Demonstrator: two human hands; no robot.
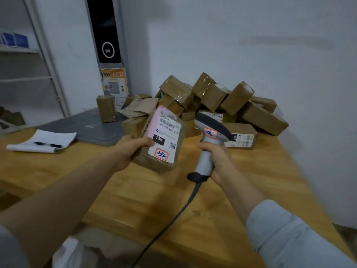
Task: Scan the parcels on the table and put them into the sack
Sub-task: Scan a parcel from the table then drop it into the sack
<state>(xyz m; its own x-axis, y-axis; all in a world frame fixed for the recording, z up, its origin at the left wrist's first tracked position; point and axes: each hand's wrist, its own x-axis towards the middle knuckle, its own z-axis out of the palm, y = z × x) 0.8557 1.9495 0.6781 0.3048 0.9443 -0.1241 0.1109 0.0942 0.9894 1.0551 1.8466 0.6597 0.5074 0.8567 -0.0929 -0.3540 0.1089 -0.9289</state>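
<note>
Two bare forearms reach in from the lower corners, the right one coming out of a rolled pale sleeve; both hands are raised over the wooden table. Held up in the left hand is a brown parcel, tilted, its white label facing the camera; the thumb presses on the label's left edge and the other fingers curl round behind, mostly hidden; a pink tinge lies over the parcel's upper left part. Just beside it, the right hand grips the grey handle of a barcode scanner, fingers wrapped close together round it; whether one rests on the trigger I cannot tell; the scanner's dark head sits close to the parcel's right edge, and its black cable runs down over the table's near edge.

Behind the hands a pile of brown taped parcels leans against the white wall at the table's far side; one labelled parcel lies flat just behind the scanner. To the left, a grey flat platform carries one upright parcel, with crumpled brown paper beside it; nearer, a notepad lies with a pen on it. On the wall stand a black panel and a poster with a QR code; a metal shelf stands at the far left. Below the table's near edge lies something white and blurred; I cannot tell what it is.
</note>
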